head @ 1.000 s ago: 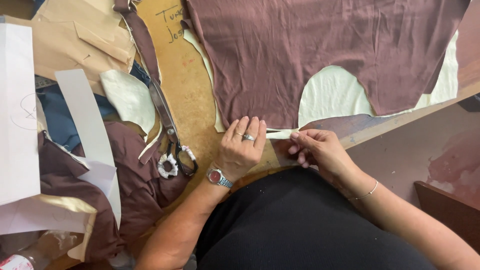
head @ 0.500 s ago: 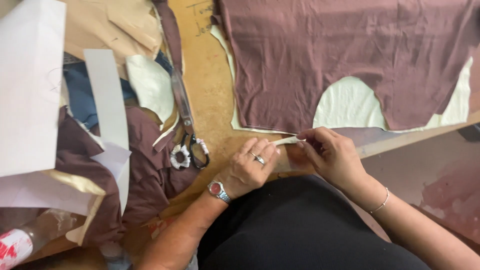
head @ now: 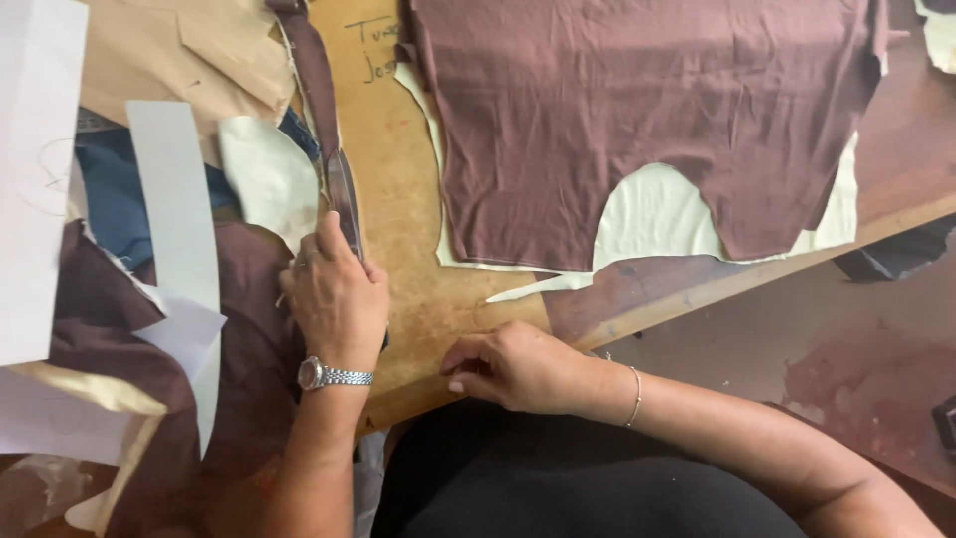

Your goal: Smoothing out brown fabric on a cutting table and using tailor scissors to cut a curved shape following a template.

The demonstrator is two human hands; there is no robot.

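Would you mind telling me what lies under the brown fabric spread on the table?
Under the brown fabric lies a cream pattern piece, showing at the curved cutout and along the left and bottom edges. How far it extends beneath is hidden. Both rest on the wooden table.

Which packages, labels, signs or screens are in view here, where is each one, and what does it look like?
No packages, signs or screens show.
Handwritten marking: on the bare wooden table at top centre, two short dark lines of script.
White paper sheet: far left edge, tall and white, with faint pencil curves.
Grey paper strip: left, long and narrow, no marks visible.
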